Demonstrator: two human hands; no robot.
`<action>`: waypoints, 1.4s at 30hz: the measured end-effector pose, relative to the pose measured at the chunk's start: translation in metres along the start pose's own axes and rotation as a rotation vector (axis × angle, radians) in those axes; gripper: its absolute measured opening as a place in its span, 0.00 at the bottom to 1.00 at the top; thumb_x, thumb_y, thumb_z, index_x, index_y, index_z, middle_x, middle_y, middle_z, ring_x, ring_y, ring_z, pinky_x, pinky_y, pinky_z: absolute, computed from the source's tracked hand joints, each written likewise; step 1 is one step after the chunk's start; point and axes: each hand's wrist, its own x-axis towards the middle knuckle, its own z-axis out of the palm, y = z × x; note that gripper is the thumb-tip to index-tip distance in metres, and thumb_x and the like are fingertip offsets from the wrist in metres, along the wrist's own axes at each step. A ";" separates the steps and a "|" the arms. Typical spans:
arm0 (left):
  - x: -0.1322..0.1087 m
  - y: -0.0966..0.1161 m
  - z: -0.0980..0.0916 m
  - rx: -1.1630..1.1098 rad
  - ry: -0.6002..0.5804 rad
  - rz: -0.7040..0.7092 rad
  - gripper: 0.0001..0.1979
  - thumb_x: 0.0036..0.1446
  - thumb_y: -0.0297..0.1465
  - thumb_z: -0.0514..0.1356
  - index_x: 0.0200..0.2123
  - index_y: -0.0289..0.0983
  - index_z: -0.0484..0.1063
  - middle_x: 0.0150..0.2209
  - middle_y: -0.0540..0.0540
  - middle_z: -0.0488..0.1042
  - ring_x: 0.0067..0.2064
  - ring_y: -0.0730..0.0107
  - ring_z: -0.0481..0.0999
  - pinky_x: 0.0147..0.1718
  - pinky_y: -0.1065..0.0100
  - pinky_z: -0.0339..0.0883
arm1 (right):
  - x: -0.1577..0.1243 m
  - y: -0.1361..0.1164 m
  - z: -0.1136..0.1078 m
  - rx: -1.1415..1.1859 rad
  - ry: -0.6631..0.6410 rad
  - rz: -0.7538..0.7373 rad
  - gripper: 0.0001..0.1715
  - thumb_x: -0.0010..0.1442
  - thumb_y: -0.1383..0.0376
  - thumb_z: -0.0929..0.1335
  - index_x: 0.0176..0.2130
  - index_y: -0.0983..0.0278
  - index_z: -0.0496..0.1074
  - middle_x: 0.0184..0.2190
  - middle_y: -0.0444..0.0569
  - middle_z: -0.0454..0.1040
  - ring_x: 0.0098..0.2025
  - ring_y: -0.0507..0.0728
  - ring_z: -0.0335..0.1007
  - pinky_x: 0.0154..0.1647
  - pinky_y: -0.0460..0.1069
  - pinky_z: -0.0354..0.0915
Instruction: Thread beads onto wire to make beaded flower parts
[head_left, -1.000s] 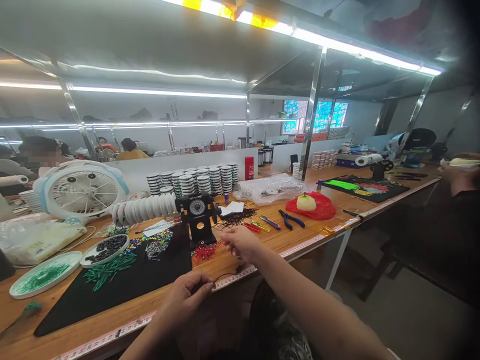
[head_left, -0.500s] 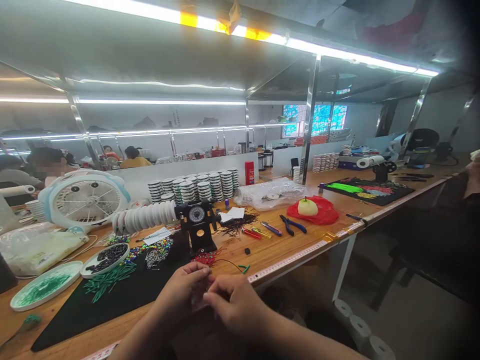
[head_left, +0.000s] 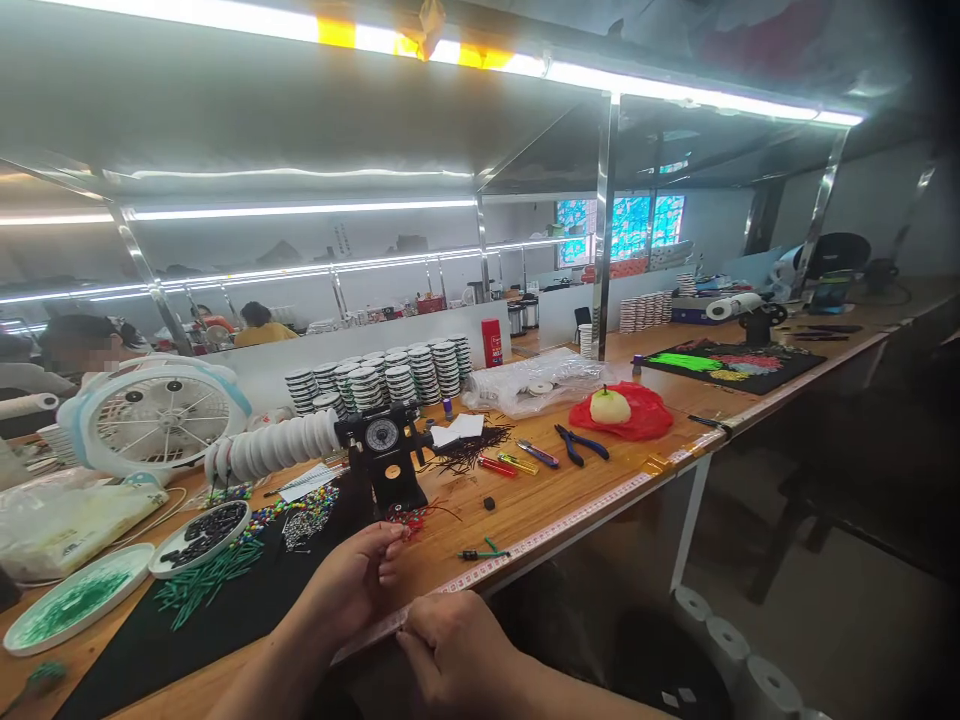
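Right fingers (head_left: 435,640) lower, curled beside tape (head_left: 555,525)

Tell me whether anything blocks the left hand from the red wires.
Nothing visible blocks it: the left hand ends right beside the red wires, with nothing between them.

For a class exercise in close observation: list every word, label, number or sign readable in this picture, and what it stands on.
No text can be read for certain.
Tape measure along the table edge: markings too small.
Round dial on the black stand: figures too small.
Red canister: label blurred.
White paper slip: print too small.
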 end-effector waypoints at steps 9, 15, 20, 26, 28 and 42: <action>-0.001 0.020 -0.011 0.165 -0.013 -0.008 0.11 0.44 0.27 0.65 0.26 0.32 0.64 0.18 0.55 0.59 0.17 0.84 0.51 0.16 0.78 0.42 | 0.014 0.020 -0.035 0.161 0.213 0.129 0.16 0.63 0.62 0.58 0.29 0.64 0.68 0.26 0.46 0.70 0.29 0.51 0.64 0.31 0.45 0.57; -0.001 0.027 -0.009 0.204 -0.076 -0.019 0.11 0.45 0.29 0.64 0.26 0.33 0.63 0.20 0.54 0.62 0.15 0.86 0.47 0.16 0.77 0.36 | 0.057 0.047 -0.054 0.140 0.318 0.109 0.12 0.57 0.66 0.64 0.41 0.62 0.73 0.38 0.51 0.70 0.42 0.56 0.64 0.44 0.49 0.59; 0.001 0.027 -0.005 0.197 -0.110 -0.017 0.10 0.45 0.28 0.64 0.26 0.32 0.64 0.21 0.53 0.63 0.15 0.88 0.46 0.14 0.76 0.33 | 0.079 0.057 -0.047 0.332 0.137 0.160 0.06 0.51 0.65 0.69 0.31 0.64 0.76 0.32 0.48 0.74 0.38 0.55 0.67 0.39 0.48 0.61; 0.002 0.026 -0.001 0.185 -0.101 -0.024 0.10 0.43 0.27 0.64 0.29 0.32 0.65 0.24 0.51 0.66 0.15 0.89 0.47 0.14 0.77 0.34 | 0.086 0.060 -0.036 0.447 0.136 0.158 0.09 0.53 0.67 0.65 0.26 0.66 0.74 0.25 0.45 0.73 0.30 0.52 0.67 0.32 0.45 0.60; 0.002 0.027 0.000 0.187 -0.096 -0.031 0.11 0.44 0.27 0.64 0.30 0.32 0.65 0.26 0.50 0.67 0.15 0.89 0.47 0.14 0.78 0.33 | 0.086 0.059 -0.039 0.463 0.121 0.148 0.09 0.54 0.67 0.65 0.27 0.66 0.74 0.27 0.46 0.74 0.31 0.52 0.68 0.34 0.46 0.61; 0.009 0.043 0.014 0.158 -0.027 -0.122 0.03 0.47 0.25 0.58 0.26 0.31 0.66 0.15 0.58 0.51 0.12 0.86 0.43 0.11 0.78 0.31 | 0.055 0.072 -0.075 0.507 0.432 0.314 0.08 0.55 0.61 0.64 0.32 0.65 0.66 0.28 0.46 0.70 0.31 0.54 0.65 0.33 0.48 0.62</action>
